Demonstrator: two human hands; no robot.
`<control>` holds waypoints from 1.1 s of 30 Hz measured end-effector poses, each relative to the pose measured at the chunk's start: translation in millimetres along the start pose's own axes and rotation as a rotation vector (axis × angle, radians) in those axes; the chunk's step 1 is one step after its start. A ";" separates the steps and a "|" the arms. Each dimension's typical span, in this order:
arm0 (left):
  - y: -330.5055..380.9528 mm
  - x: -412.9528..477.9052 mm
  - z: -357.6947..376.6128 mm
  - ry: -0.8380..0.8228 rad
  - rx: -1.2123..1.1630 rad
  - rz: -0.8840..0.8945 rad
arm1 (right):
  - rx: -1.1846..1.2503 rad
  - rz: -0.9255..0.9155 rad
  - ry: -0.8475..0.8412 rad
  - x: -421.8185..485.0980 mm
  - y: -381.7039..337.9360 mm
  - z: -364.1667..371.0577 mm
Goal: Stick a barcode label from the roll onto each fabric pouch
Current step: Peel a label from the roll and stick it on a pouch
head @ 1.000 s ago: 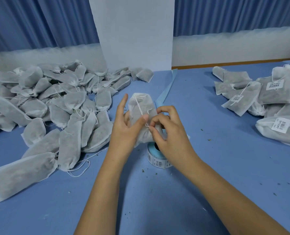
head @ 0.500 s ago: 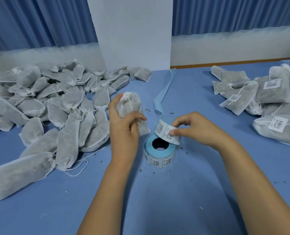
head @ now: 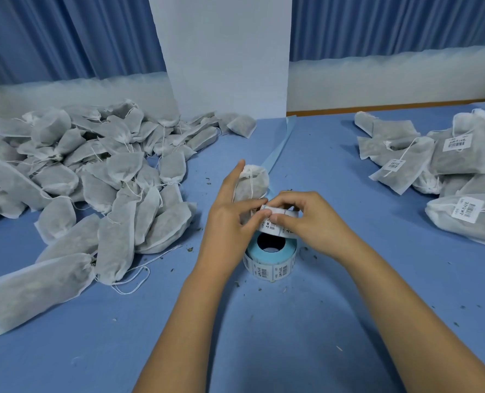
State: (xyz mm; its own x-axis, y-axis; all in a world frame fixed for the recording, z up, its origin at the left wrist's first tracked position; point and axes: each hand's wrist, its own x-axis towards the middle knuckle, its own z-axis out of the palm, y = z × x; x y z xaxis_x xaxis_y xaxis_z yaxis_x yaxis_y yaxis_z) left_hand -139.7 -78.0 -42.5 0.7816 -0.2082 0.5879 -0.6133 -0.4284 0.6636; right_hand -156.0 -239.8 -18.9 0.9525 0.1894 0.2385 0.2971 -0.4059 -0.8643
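My left hand [head: 230, 222] holds a white fabric pouch [head: 252, 185] upright above the table centre, and its fingertips also touch the loose label strip [head: 275, 222]. My right hand [head: 309, 219] pinches that strip of barcode labels from the right. The strip runs off the label roll [head: 271, 258], a blue-cored roll lying flat on the blue table [head: 292, 336] just below both hands. The lower part of the pouch is hidden behind my hands.
A big heap of unlabelled pouches [head: 88, 171] fills the left side. Pouches bearing barcode labels [head: 451, 165] lie at the right. A strip of blue backing paper [head: 281, 146] trails toward the white pillar [head: 230, 52]. Small crumbs dot the table.
A second ago both hands worked at the pouch's string. My right hand then lifted the label strip off the roll, and both hands now meet over the strip above the roll.
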 end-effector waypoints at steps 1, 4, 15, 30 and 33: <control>1.3 0.3 -0.3 0.001 -0.019 -0.007 | -0.002 -0.005 0.008 0.1 0.1 0.4; 3.9 -0.5 -0.4 -0.001 -0.023 -0.029 | 0.010 -0.006 0.026 0.7 1.0 0.1; -4.3 2.7 -18.2 0.602 -0.100 -0.260 | -0.055 0.158 -0.007 1.5 6.1 -8.4; 3.6 1.4 0.5 0.200 0.069 0.350 | 0.304 0.003 0.248 -4.0 -13.0 14.9; 5.1 2.5 -3.2 0.208 0.036 0.326 | 0.352 0.053 0.259 -4.8 -11.7 16.3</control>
State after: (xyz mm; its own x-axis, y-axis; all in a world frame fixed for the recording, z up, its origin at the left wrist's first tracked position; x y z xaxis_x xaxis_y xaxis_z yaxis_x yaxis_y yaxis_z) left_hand -141.2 -77.9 -36.1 0.5044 -0.1570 0.8491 -0.8182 -0.4009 0.4120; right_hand -165.1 -221.4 -17.2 0.9645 -0.0718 0.2542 0.2493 -0.0706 -0.9658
